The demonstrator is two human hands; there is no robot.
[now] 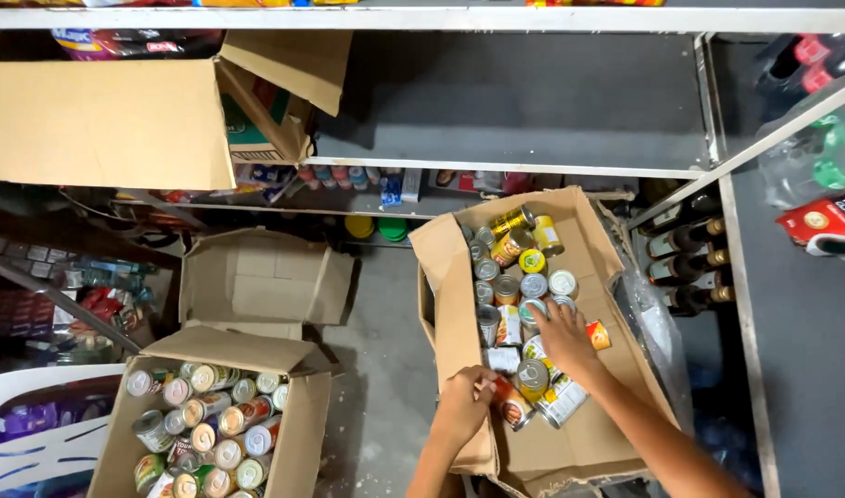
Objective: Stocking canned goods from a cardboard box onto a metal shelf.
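Observation:
A tilted cardboard box [455, 304] on the floor holds several tin cans [507, 289] lying loose inside. My left hand [464, 409] grips the box's near left wall, its fingers next to a red-labelled can [514, 409]. My right hand [563, 337] reaches into the box and rests on the cans in the middle, fingers spread over a white-labelled one; I cannot tell whether it has hold of any. A small red can [599, 334] lies just right of that hand.
A second open box [298, 433] packed with upright cans stands at the lower left. An empty open box [256, 281] lies behind it. A grey shelf [533, 101] spans the top, with a large carton [100, 120] on its left. Bottles [685, 244] line the right-hand rack.

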